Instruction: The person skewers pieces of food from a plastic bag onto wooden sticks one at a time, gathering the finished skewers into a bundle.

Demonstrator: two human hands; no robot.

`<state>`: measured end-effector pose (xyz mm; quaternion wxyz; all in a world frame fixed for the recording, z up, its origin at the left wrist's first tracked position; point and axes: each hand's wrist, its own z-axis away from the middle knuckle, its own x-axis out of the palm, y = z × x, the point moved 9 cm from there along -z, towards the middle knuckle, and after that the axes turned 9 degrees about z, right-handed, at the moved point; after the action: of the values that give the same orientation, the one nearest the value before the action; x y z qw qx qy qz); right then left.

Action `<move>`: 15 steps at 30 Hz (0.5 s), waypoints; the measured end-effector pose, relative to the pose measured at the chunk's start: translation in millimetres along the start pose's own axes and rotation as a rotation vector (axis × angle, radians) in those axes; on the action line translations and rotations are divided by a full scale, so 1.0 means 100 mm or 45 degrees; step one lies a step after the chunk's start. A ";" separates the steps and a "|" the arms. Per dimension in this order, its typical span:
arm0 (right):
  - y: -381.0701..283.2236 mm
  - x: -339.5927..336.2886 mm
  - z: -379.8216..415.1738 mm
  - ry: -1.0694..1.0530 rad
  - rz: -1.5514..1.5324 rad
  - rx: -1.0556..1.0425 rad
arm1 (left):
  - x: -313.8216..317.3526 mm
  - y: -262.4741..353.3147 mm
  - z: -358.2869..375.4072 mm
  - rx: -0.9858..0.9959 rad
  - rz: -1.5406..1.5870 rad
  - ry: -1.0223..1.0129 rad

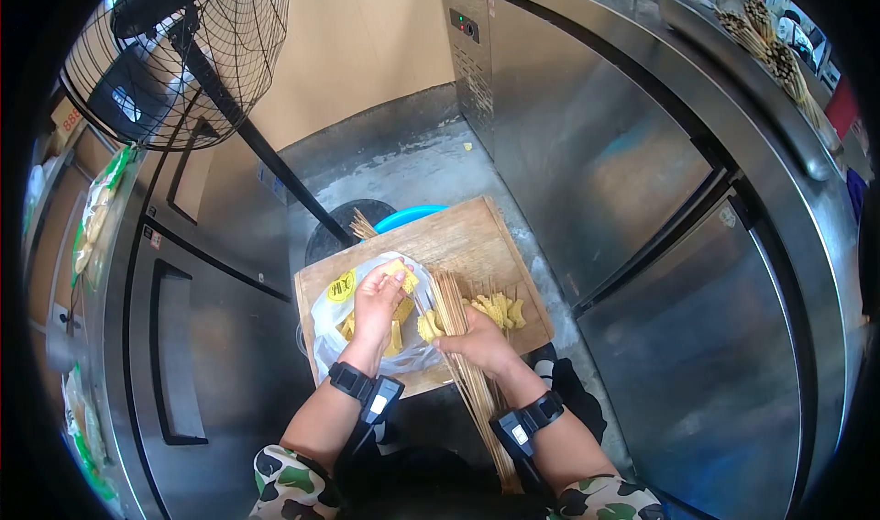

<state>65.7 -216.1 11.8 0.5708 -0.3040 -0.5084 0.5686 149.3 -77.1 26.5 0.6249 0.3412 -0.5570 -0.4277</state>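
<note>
My left hand (374, 302) pinches a piece of yellow, spongy-looking food (401, 273) above an opened white plastic bag (325, 323). More yellow pieces (394, 341) lie inside that bag. My right hand (481, 341) is closed around a long bundle of thin bamboo skewers (448, 300), which runs from the board down toward my lap. Just left of the right hand's fingers, a yellow piece (427, 326) sits against the bundle. Skewered yellow pieces (500, 310) rest on the wooden board (440, 236), beyond the right hand.
A blue basin (410, 215) shows behind the board, beside some upright sticks (363, 224). A black stand fan (197, 48) leans into view at left. Steel cabinets (605, 144) flank both sides. On the right counter a metal tray (742, 71) holds bundled sticks (779, 57).
</note>
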 end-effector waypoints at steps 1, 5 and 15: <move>0.02 0.00 -0.01 0.003 0.001 -0.001 | 0.03 0.04 0.00 0.011 -0.011 -0.009; 0.05 -0.01 -0.03 0.008 -0.014 -0.010 | 0.12 0.13 0.01 0.044 -0.121 -0.052; 0.01 0.00 -0.03 0.014 0.047 -0.031 | 0.28 0.27 0.22 0.398 -0.645 -0.273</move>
<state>68.2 -215.4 9.9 0.5593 -0.3236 -0.5063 0.5711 131.8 -90.6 65.4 0.3762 0.5138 -0.5761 -0.5124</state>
